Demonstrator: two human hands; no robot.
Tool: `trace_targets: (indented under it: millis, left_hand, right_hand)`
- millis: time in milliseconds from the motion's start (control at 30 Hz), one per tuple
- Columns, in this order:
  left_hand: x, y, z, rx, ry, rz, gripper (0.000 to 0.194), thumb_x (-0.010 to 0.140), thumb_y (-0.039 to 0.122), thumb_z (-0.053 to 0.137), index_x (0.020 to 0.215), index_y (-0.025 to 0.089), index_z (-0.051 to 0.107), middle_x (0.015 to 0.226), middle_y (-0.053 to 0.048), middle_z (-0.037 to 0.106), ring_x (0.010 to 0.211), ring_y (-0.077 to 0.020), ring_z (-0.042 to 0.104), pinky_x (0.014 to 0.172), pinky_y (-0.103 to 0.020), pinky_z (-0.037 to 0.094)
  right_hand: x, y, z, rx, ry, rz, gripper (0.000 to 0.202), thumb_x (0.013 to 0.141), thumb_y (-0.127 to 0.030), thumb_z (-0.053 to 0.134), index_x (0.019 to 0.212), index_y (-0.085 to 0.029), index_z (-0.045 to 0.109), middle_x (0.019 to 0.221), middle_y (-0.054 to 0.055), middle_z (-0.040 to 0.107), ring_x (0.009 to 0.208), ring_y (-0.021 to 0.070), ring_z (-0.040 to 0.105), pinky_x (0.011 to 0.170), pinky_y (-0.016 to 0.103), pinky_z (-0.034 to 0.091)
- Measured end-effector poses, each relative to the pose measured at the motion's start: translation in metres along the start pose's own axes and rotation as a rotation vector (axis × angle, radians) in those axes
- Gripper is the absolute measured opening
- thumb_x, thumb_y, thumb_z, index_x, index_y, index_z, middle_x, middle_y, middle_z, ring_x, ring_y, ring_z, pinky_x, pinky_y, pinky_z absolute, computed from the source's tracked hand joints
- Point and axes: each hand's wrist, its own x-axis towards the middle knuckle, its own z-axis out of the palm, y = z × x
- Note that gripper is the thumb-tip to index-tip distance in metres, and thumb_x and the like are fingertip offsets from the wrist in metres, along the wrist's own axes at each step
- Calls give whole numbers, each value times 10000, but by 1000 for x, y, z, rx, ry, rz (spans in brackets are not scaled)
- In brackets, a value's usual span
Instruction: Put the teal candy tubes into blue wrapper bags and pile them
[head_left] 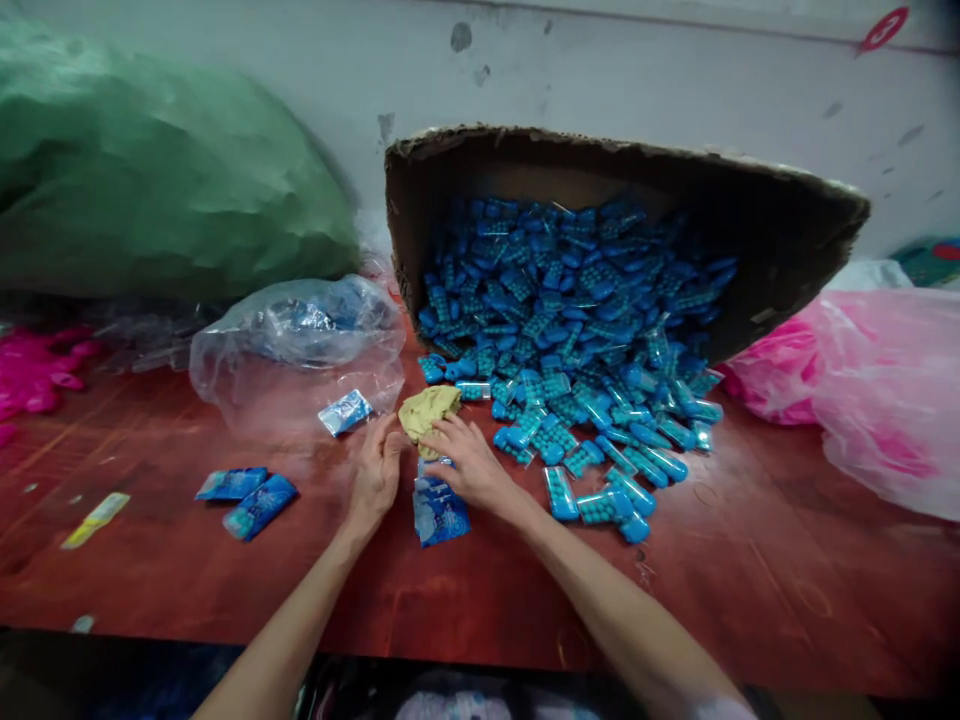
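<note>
A crumpled yellow-green cloth [427,415] lies on the red table between my hands. My right hand [472,465] reaches over it with fingers stretched and apart, the fingertips at the cloth's right edge. Below these fingers is a small overlapping pile of blue printed packets [441,512], partly covered by the hand. My left hand [377,472] rests on its edge just left of the cloth, fingers loosely extended, with no object visible in it. Right of the cloth, small clear bottles with blue beads [555,435] spill out in a heap.
A tipped cardboard box [780,240] full of the bottles stands behind. Filled blue packets [259,505] and a silvery-blue packet [345,412] lie left, near a clear plastic bag [247,370]. A green sack [165,180] bulges at back left; a pink bag [892,390] sits right.
</note>
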Motion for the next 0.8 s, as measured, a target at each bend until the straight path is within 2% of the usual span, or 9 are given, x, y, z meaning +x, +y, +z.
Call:
trace_targets:
  millis: [67, 167, 233, 300, 433, 533, 633, 700, 800]
  left_hand:
    - [-21, 1, -9, 65, 54, -14, 424, 843, 370, 316, 1168, 153, 481, 1235, -127, 509, 1188, -218, 407, 992, -382, 291]
    - [-54, 0, -12, 223, -36, -28, 414, 813, 366, 392, 1157, 157, 493, 1247, -148, 501, 1252, -261, 314, 1001, -450, 249]
    - [-71, -1, -8, 306, -106, -23, 413, 778, 372, 460, 1132, 167, 520, 1273, -162, 479, 1269, -295, 274, 1012, -501, 183]
    - [-79, 1, -5, 301, -120, -35, 398, 761, 363, 490, 1106, 171, 542, 1277, -170, 474, 1265, -306, 279, 1016, -514, 147]
    - [-86, 19, -9, -2, -33, -168, 351, 732, 340, 539, 1054, 203, 570, 1174, -121, 563, 1170, -275, 422, 985, -431, 271]
    - [-95, 38, -13, -361, 47, -455, 441, 639, 334, 652, 1054, 223, 553, 1025, -77, 633, 937, -224, 582, 806, -326, 432]
    - [-102, 52, -11, -666, -66, -735, 508, 574, 336, 708, 1032, 187, 550, 876, -59, 668, 671, -160, 615, 558, -242, 445]
    - [-103, 59, -6, -756, -160, -788, 425, 577, 335, 708, 946, 157, 594, 809, -55, 675, 630, -142, 605, 517, -214, 418]
    - [-102, 65, -1, -846, -187, -808, 271, 627, 332, 673, 818, 144, 635, 695, -37, 670, 630, -132, 598, 538, -201, 408]
  right_hand:
    - [-32, -2, 0, -12, -19, 15, 425, 803, -412, 528, 1208, -293, 473, 1320, 63, 423, 1266, 281, 246, 993, 535, 192]
    - [-66, -6, 14, -62, -31, 71, 354, 790, -355, 565, 1137, -287, 546, 1273, 93, 479, 1225, 319, 321, 956, 570, 232]
    - [-75, -8, 25, -81, 20, 98, 295, 817, -299, 538, 1110, -287, 568, 1251, 88, 505, 1216, 309, 345, 957, 557, 246]
    - [-76, -10, 34, -84, 86, 112, 259, 838, -270, 507, 1083, -289, 586, 1213, 81, 539, 1206, 293, 366, 962, 545, 248]
    - [-75, -13, 33, -81, 161, 111, 208, 848, -236, 488, 978, -299, 638, 1131, 65, 591, 1178, 274, 399, 969, 544, 232]
    - [-79, -17, 22, -85, 242, 117, 210, 853, -219, 475, 964, -284, 641, 1108, 66, 597, 1160, 268, 415, 972, 526, 237]
    - [-88, -28, 9, -79, 332, 118, 234, 855, -200, 462, 1010, -280, 618, 1073, 68, 607, 1120, 255, 443, 964, 496, 268]
    - [-93, -36, 3, -39, 358, 108, 248, 852, -185, 463, 1028, -281, 609, 1047, 67, 616, 1087, 247, 462, 952, 479, 290]
    - [-97, -44, 3, 123, 384, 119, 257, 843, -180, 475, 1040, -280, 604, 1029, 64, 618, 1045, 236, 485, 932, 452, 323]
